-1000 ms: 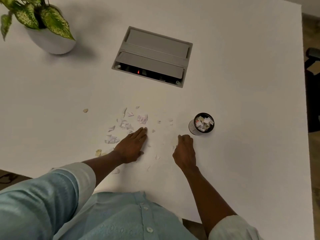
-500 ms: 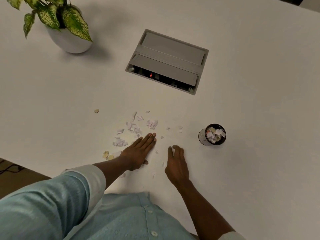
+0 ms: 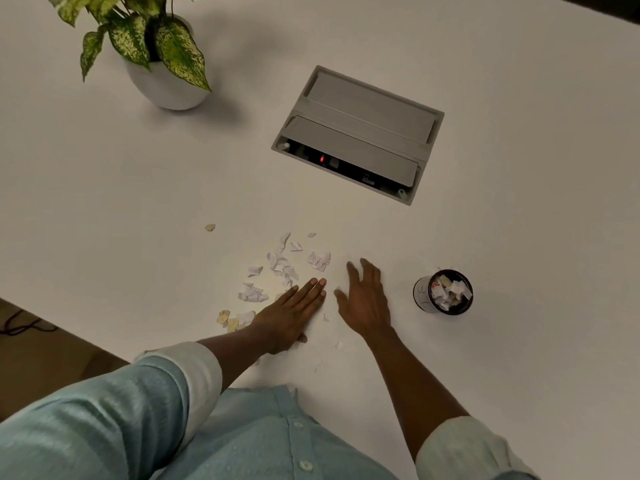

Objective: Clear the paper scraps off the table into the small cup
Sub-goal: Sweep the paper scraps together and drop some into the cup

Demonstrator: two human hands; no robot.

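A: We see paper scraps (image 3: pixel 277 268), white and a few yellowish, scattered flat on the white table (image 3: pixel 519 202).
B: And we note the small cup (image 3: pixel 443 292), dark, upright, already holding scraps, standing well right of the pile.

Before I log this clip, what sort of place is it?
Probably an office or meeting room: a large white table with a built-in grey power and cable box, plus a potted plant as decor.
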